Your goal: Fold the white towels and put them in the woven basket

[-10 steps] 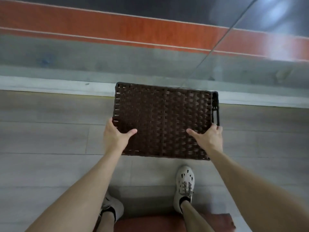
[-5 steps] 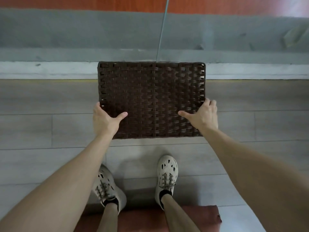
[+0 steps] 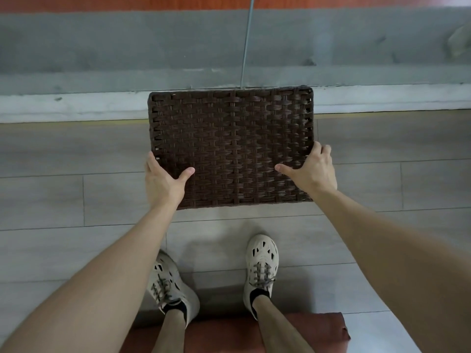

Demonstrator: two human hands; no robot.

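A dark brown woven basket (image 3: pixel 232 138) is held in the air in front of me, and only a flat woven face of it shows. My left hand (image 3: pixel 163 180) grips its lower left side with the thumb laid across the weave. On the lower right side my right hand (image 3: pixel 309 171) grips the same way. No white towels are in view. The inside of the basket is hidden.
Below lies a grey wood-plank floor (image 3: pixel 63 200). A white sill (image 3: pixel 76 108) and a grey ledge run across the back. My two feet in pale shoes (image 3: pixel 261 266) stand near a reddish-brown seat edge (image 3: pixel 224 335) at the bottom.
The view has tilted down, so the basket sits squarer and more central in frame. Both hands keep the same hold on it.
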